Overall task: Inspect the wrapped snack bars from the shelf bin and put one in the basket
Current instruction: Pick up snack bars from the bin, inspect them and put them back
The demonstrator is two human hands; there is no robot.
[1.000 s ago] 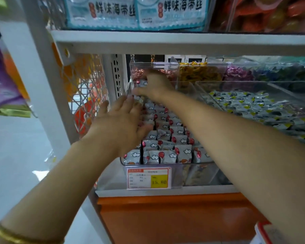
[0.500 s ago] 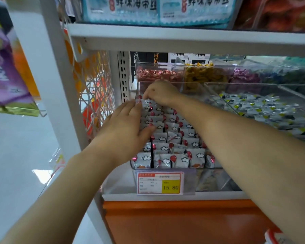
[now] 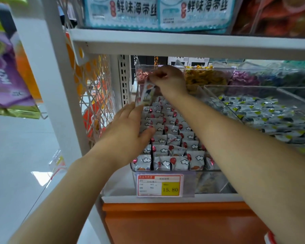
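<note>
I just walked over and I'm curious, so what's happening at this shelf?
A person is going through a clear shelf bin full of wrapped bars. The right hand pinches one snack bar by its top end, holding it up over the back of the bin. The left hand is open, fingers straight, with its fingertips by the bar's lower end. No basket is in view.

Each snack bar [image 3: 165, 150] is showing a silvery-white wrapper, white cloud prints and red balloon spots. Price tag [image 3: 158, 185] at the front edge of the white shelf [image 3: 209, 198] is showing a red border and a yellow block. Panel [image 3: 174, 224] beneath is glowing orange. Neighbouring sweets [image 3: 262, 117] are showing grey with yellow flecks.
</note>
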